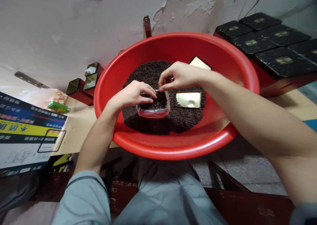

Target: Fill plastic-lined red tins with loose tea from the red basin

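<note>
In the red basin (178, 152) lies a bed of dark, dry loose leaves that look like tea (188, 119). A small square tin (155, 114) lined with a clear plastic bag (166, 104) stands upright on them, filled with the same dark leaves. My left hand (135, 94) reaches over the tin's left side, fingers stretched and thumb apart, at the leaves inside. My right hand (177, 75) is at the tin's far edge, thumb and fingertips pinched at the bag's rim. Two lids, one gold-coloured lid (189, 99) and a pale one (200, 63), lie to the right in the basin.
Black-lidded tins (268, 37) stand in rows at the right. Open dark red tins (79, 91) are left of the basin, two with plastic inside. A printed carton (27, 129) and a small green box (58, 107) lie on the table's left. A peeling wall (74, 20) rises behind.
</note>
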Available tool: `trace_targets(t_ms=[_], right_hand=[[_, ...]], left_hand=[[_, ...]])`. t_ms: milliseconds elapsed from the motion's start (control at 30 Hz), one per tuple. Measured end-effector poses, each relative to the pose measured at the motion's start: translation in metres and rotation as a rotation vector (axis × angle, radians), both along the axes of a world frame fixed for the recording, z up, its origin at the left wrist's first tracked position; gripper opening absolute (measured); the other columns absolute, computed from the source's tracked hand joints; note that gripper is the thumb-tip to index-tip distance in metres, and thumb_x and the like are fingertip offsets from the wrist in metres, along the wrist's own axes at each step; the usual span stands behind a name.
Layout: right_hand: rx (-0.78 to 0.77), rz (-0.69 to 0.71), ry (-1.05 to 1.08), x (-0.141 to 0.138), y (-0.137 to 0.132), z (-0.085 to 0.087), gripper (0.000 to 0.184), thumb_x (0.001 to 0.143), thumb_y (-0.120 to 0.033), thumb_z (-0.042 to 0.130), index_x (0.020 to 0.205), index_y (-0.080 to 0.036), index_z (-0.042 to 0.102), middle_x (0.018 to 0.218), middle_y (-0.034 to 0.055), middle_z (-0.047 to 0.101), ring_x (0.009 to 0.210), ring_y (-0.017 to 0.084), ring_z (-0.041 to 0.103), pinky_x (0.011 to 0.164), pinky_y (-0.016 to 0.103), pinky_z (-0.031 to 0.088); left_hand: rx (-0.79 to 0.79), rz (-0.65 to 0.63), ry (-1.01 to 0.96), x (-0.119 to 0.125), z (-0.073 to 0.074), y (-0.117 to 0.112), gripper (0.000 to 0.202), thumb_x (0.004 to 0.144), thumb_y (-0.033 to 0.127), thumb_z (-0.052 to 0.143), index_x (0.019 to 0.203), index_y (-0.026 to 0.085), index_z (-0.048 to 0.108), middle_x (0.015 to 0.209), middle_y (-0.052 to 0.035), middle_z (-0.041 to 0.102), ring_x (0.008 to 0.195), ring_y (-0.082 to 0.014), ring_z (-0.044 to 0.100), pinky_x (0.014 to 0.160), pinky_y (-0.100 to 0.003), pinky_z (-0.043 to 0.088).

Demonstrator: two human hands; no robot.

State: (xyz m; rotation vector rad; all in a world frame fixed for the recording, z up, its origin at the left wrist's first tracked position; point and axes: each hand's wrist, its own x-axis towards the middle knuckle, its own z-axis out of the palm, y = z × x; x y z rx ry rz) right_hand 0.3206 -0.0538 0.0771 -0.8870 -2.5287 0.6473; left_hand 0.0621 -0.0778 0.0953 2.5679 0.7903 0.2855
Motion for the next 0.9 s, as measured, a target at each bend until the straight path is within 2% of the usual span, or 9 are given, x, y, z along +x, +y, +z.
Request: trace_targets(t_ms=[100,167,333,467,667,800,900], right_hand=[[0.080,0.249,-0.090,-0.012,-0.004,-0.010,0.020,0.093,-0.038,0.081,0.105,-0.024,0.089,0.106,0.0049,0.080,0.088,0.017,0.071,0.082,0.030,0.053],[0.136,0.321,-0.150,-0.020,-0.008,-0.016,0.015,0.092,-0.029,0.081,0.103,-0.023,0.089,0.107,0.0063,0.079,0.089,0.017,0.070,0.083,0.029,0.053],[0.215,0.297,-0.199,-0.029,-0.015,-0.019,0.016,0.094,-0.018,0.077,0.104,-0.021,0.089,0.105,0.0069,0.079,0.088,0.018,0.070,0.082,0.029,0.054],[0.163,0.319,-0.260,-0.030,-0.017,-0.016,0.017,0.092,-0.009,0.075,0.098,-0.018,0.088,0.101,0.0067,0.081,0.088,0.018,0.071,0.082,0.029,0.054],[0.146,0.314,-0.257,-0.033,-0.020,-0.018,0.023,0.090,-0.005,0.069,0.092,-0.019,0.088,0.100,0.0063,0.082,0.082,0.016,0.071,0.078,0.028,0.053],[0.182,0.306,-0.270,-0.037,-0.021,-0.020,0.026,0.090,-0.005,0.067,0.091,-0.020,0.088,0.098,0.0062,0.084,0.084,0.017,0.072,0.081,0.030,0.055],[0.151,0.275,-0.281,-0.035,-0.021,-0.017,0.028,0.088,-0.004,0.067,0.096,-0.021,0.089,0.101,0.0063,0.085,0.089,0.019,0.074,0.085,0.032,0.056]], left_hand=[[0.073,-0.026,0.094,-0.020,-0.005,-0.004,0.014,0.091,0.019,0.082,0.101,0.024,0.091,0.119,-0.0054,0.087,0.107,-0.0222,0.082,0.101,-0.031,0.060],[0.146,-0.012,0.120,-0.030,-0.010,-0.009,0.016,0.093,0.019,0.080,0.104,0.024,0.090,0.120,-0.0062,0.087,0.111,-0.0237,0.081,0.102,-0.033,0.060],[0.306,0.001,0.164,-0.035,-0.021,-0.023,0.018,0.099,0.022,0.076,0.111,0.023,0.089,0.119,-0.0082,0.087,0.113,-0.0260,0.081,0.101,-0.036,0.062],[0.387,-0.002,0.203,-0.032,-0.027,-0.032,0.024,0.105,0.020,0.064,0.109,0.022,0.088,0.122,-0.0104,0.087,0.112,-0.0255,0.083,0.103,-0.036,0.063],[0.375,0.007,0.247,-0.030,-0.033,-0.036,0.032,0.101,0.007,0.060,0.108,0.023,0.087,0.125,-0.0061,0.086,0.118,-0.0236,0.082,0.119,-0.040,0.056],[0.356,0.034,0.263,-0.031,-0.037,-0.040,0.033,0.102,0.008,0.059,0.116,0.021,0.085,0.133,-0.0099,0.083,0.126,-0.0244,0.079,0.124,-0.046,0.052],[0.335,0.090,0.279,-0.033,-0.033,-0.044,0.035,0.102,0.006,0.057,0.122,0.020,0.083,0.138,-0.0112,0.081,0.127,-0.0257,0.078,0.127,-0.052,0.049]])
